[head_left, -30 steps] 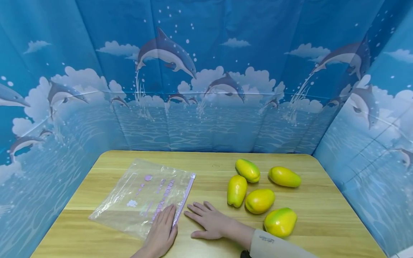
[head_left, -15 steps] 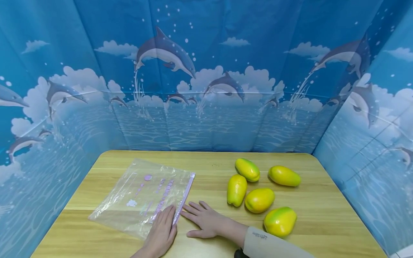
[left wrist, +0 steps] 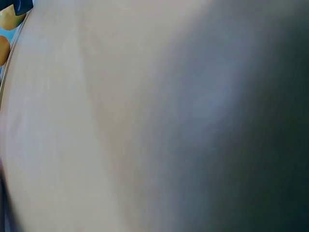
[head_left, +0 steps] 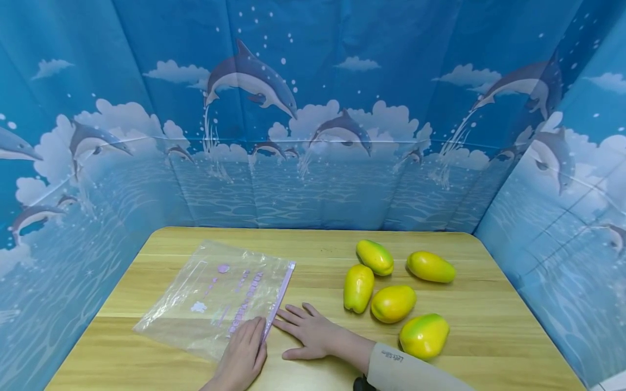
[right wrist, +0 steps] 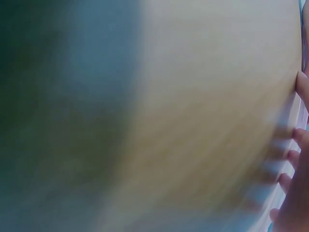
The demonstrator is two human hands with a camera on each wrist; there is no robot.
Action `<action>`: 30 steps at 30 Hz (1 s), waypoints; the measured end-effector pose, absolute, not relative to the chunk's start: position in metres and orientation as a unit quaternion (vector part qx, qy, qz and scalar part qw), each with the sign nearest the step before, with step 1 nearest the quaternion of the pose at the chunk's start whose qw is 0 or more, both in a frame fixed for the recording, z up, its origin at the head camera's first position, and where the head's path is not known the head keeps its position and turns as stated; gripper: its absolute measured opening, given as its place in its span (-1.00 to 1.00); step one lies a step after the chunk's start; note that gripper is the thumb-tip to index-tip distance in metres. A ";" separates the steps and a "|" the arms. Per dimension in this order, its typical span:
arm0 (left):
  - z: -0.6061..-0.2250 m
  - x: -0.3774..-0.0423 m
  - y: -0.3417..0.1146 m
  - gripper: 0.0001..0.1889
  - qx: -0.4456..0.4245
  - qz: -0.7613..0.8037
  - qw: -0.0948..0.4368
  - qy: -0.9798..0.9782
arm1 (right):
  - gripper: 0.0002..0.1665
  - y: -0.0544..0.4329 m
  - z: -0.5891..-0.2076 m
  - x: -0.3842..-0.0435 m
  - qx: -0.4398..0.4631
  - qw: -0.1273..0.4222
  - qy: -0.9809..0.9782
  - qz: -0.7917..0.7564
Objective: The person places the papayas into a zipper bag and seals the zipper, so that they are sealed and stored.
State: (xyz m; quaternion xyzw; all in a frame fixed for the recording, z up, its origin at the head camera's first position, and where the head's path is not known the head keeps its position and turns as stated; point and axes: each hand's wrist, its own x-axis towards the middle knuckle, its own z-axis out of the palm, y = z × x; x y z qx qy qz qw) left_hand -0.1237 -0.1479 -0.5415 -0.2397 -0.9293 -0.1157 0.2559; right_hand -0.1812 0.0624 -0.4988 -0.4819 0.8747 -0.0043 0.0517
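Two hands of mine are resting by the bag [head_left: 215, 301], which is lying flat on the left part of the table [head_left: 122, 358], its lilac strip [head_left: 281, 296] facing right. My left hand [head_left: 241, 353] is lying on the bag at the strip's near end, fingers together and slightly bent; whether they are pinching the film, I cannot tell. My right hand [head_left: 310, 335] is lying palm down on the table, fingers spread, their tips ending at the strip, touching it or only just beside it. I am judging the bag to be light, limp and slick, probably sliding easily and clinging to itself. The strip is looking like the stiffer part, so I am favouring a hold there rather than on the thin film, which is likely creasing under any tug. Five fruits [head_left: 393, 304] are sitting to the right, well apart from the bag.
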 end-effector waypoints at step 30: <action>-0.539 -0.117 -0.152 -0.43 -0.226 -0.170 0.284 -0.916 | -0.18 0.064 -0.493 -0.184 -0.487 0.066 0.871 -0.003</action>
